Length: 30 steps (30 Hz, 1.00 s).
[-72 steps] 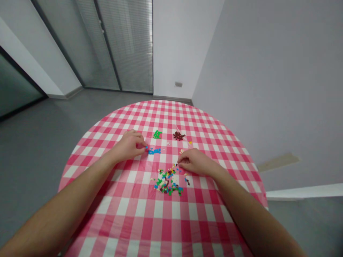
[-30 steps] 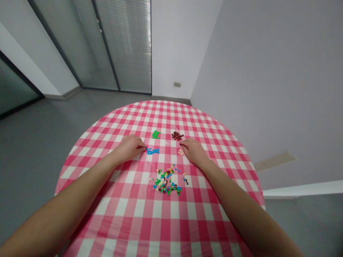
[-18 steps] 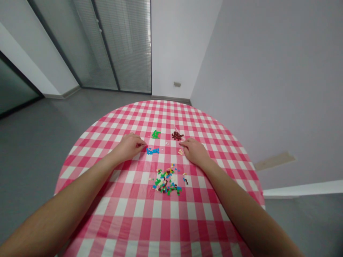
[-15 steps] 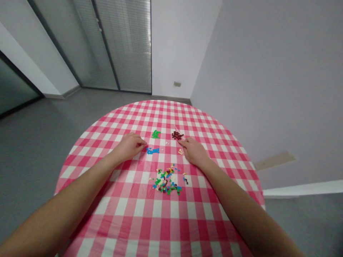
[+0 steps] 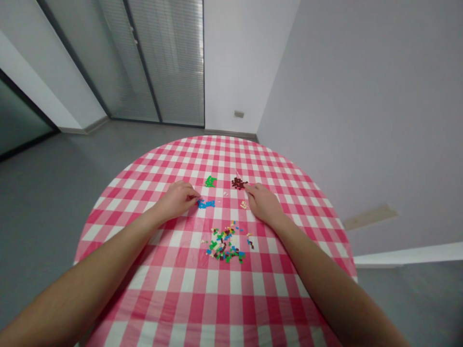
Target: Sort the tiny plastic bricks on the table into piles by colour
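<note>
My left hand rests low on the cloth with its fingertips pinched together, just beside the small pile of blue bricks. My right hand reaches in from the other side, its fingertips touching the edge of the dark red brick pile. Any tiny piece between the fingers of either hand is too small to tell. A green brick pile lies beyond the gap between my hands. Closer to me spreads a mixed pile of tiny multicoloured bricks. A few cream and yellow pieces sit by my right hand.
A round table with a pink-and-white checked cloth holds everything. Its edge curves around on all sides, with a grey floor beyond it. Glass partitions with blinds stand at the back, and a pale wall runs along the right.
My right hand has moved from the mixed pile up to the dark red pile. My left hand has stayed by the blue bricks, and the view has shifted slightly.
</note>
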{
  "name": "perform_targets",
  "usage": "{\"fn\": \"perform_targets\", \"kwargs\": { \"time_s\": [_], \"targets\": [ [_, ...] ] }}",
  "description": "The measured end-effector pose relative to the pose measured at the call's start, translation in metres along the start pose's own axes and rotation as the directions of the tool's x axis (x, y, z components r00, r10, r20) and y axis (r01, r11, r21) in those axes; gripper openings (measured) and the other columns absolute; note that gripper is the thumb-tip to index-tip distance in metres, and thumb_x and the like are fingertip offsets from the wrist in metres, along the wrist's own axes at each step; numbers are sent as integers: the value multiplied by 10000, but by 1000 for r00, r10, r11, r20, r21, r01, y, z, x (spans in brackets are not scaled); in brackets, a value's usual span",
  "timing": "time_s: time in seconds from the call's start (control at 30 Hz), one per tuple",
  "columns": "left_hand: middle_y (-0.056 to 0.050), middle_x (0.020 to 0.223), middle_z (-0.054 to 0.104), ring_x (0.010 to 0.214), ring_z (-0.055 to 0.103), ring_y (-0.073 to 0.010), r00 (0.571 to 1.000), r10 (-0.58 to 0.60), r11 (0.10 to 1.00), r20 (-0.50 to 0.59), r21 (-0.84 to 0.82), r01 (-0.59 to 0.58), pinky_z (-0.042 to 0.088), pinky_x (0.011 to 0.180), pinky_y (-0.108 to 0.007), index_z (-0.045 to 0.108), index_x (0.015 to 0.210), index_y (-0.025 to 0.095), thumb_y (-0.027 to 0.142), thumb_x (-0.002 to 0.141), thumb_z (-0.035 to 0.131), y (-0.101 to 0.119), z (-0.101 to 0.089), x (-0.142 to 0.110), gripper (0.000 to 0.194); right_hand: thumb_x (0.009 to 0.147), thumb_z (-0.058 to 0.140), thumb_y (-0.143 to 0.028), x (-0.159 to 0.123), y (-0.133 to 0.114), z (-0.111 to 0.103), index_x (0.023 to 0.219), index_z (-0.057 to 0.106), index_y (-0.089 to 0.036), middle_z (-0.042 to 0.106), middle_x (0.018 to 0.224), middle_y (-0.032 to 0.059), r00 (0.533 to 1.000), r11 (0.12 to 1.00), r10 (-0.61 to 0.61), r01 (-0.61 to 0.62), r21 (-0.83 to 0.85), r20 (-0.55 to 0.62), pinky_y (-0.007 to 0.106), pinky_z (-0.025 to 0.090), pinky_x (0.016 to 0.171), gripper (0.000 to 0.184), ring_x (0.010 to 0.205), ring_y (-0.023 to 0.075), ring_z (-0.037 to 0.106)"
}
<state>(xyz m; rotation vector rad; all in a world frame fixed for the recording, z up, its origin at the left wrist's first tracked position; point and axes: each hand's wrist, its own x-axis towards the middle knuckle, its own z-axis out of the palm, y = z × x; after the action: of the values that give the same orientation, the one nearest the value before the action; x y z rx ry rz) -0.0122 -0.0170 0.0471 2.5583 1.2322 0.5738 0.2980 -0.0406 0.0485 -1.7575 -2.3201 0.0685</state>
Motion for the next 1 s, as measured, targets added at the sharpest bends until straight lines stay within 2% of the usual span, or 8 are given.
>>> {"fn": "perform_targets", "kwargs": {
  "time_s": [0.13,0.33,0.47,0.7,0.77,0.83,0.93,1.0],
  "targets": [
    [-55,781,743,743,627,-200,1000,-7,1000,-5,-5,7,430,774,-354,804,888,229,259,923,575,2,0,0,234,970,534,-252,-6,-3,-11,1123,768,-182,736,1036,121,989,981,-140,134,141,36,353,506,821,288,945,246,664],
    [-58,786,740,761,623,-203,1000,-17,1000,0,4,17,434,764,-347,801,891,215,242,921,575,5,-1,0,230,896,645,-210,-15,-12,-18,905,807,-221,770,895,65,890,892,-405,334,305,209,330,487,771,163,839,212,679],
    [-64,783,741,754,624,-203,1000,2,1000,-2,6,-2,431,751,-343,796,888,192,229,919,569,4,-1,0,232,889,650,-185,-16,-17,-17,937,815,-219,768,885,67,847,874,-456,368,317,273,301,467,724,175,811,199,675],
    [-67,796,754,733,628,-197,1000,23,1000,-12,-2,-23,430,756,-352,794,877,186,221,921,572,3,1,0,229,881,665,-186,-16,-22,-14,924,810,-195,780,899,76,836,870,-465,371,326,291,303,472,736,152,820,203,681],
    [-69,799,756,737,630,-201,1000,19,1000,-25,-11,-19,434,753,-354,793,873,181,221,919,580,4,1,0,222,875,659,-180,-16,-22,-14,902,804,-189,781,889,78,840,860,-472,373,348,267,309,478,737,148,812,203,681],
    [-66,812,758,756,636,-205,999,23,999,-39,-47,-24,444,759,-355,793,885,181,207,911,586,7,1,-1,210,857,648,-164,-17,-23,-13,876,792,-182,779,878,77,874,857,-440,339,389,206,308,485,730,146,793,196,681],
    [-54,835,757,810,648,-201,996,49,982,-68,-176,-61,467,783,-343,792,928,192,203,903,606,17,4,-3,188,821,645,-172,-19,-27,-8,840,769,-185,767,815,59,952,821,-293,204,533,87,283,495,678,127,721,169,670],
    [-46,830,747,826,642,-194,993,72,960,-94,-263,-95,479,791,-334,789,936,202,230,902,639,27,7,-4,157,804,663,-220,-20,-31,-3,825,756,-185,747,750,46,981,727,-183,89,681,67,265,495,617,102,654,153,653]
  ]
}}
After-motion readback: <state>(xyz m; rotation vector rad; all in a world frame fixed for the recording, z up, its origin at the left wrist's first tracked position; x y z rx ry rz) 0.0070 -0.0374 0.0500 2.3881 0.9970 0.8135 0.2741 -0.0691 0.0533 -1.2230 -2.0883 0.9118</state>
